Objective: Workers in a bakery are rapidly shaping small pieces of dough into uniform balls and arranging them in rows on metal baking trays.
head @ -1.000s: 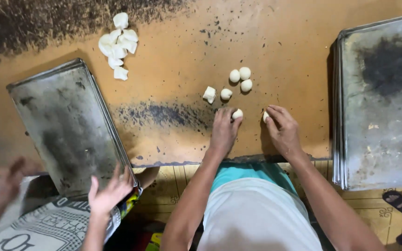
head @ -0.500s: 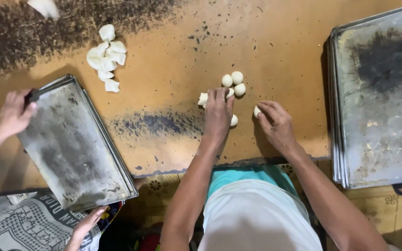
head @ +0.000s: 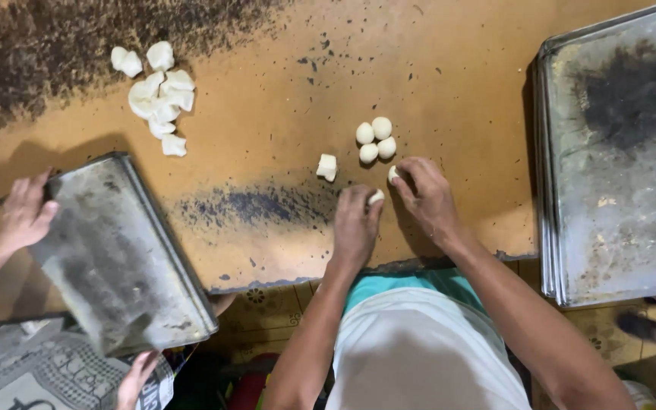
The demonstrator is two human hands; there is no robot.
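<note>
The left hand (head: 354, 228) cupped one small dough ball (head: 376, 197) under curled fingers and the right hand (head: 427, 199) pinched another dough piece (head: 393, 174), each pressed to the surface (head: 267, 114), seemingly to round them. Three finished balls (head: 375, 140) sat clustered just beyond, kept apart from an uncut lump (head: 327, 167) and the rough heap (head: 157, 95). The worn, scorched brown surface carried stacked trays (head: 616, 190), while another person's hand (head: 26, 212) tilted a dark tray (head: 115, 250) over the patterned floor.
</note>
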